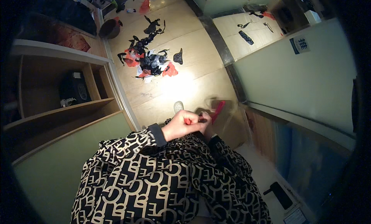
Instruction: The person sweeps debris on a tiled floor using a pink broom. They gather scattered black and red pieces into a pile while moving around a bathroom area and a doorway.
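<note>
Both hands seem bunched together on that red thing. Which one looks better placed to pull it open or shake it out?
Probably the right hand: the red bag sticks out on its side. The left hand is fisted around the bunched end, seemingly anchoring it.

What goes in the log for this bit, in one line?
left hand: gripping red object | right hand: on same object | floor: pile of red and black scraps

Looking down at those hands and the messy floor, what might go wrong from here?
Both hands, left hand and right hand, are closed on a thin red bag; pulled hard, it could tear or slip free. The pile of red and black scraps on the wooden floor lies just ahead, so stepping forward could mean a slip.
</note>
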A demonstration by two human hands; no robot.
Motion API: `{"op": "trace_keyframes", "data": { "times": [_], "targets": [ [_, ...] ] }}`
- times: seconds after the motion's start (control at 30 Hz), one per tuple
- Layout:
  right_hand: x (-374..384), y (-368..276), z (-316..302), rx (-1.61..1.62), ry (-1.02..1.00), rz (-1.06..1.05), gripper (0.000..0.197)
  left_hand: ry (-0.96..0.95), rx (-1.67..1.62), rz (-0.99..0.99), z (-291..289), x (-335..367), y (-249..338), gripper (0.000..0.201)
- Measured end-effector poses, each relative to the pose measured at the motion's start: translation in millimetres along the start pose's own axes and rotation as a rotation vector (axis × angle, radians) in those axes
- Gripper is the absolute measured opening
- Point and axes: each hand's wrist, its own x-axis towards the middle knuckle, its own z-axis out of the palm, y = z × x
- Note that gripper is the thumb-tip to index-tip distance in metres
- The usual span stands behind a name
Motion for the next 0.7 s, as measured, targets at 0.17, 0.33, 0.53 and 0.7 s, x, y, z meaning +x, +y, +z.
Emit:
{"op": "trace_keyframes", "data": {
  "times": [0.17,0.33,0.53,0.7],
  "targets": [
    [84.2,22.2,62.8,-0.136,0.012,-0.109,0.035,0.142,0.194,0.223,-51.6,7.5,20.9,0.049],
    [136.3,-52.7,76.3,0.442,-0.249,-0.058,0.023,0.195,0.448,0.47,-63.5,10.3,46.5,0.043],
    [92.4,-36.7,74.0,0.703,-0.053,0.045,0.024,0.032,0.341,0.608,-46.4,-28.6,82.8,0.043],
    [57.1,9.8,73.0,-0.153,-0.075,0.028,0.017,0.059,0.263,0.249,-81.2,-22.3,20.1,0.03]
  ]
}}
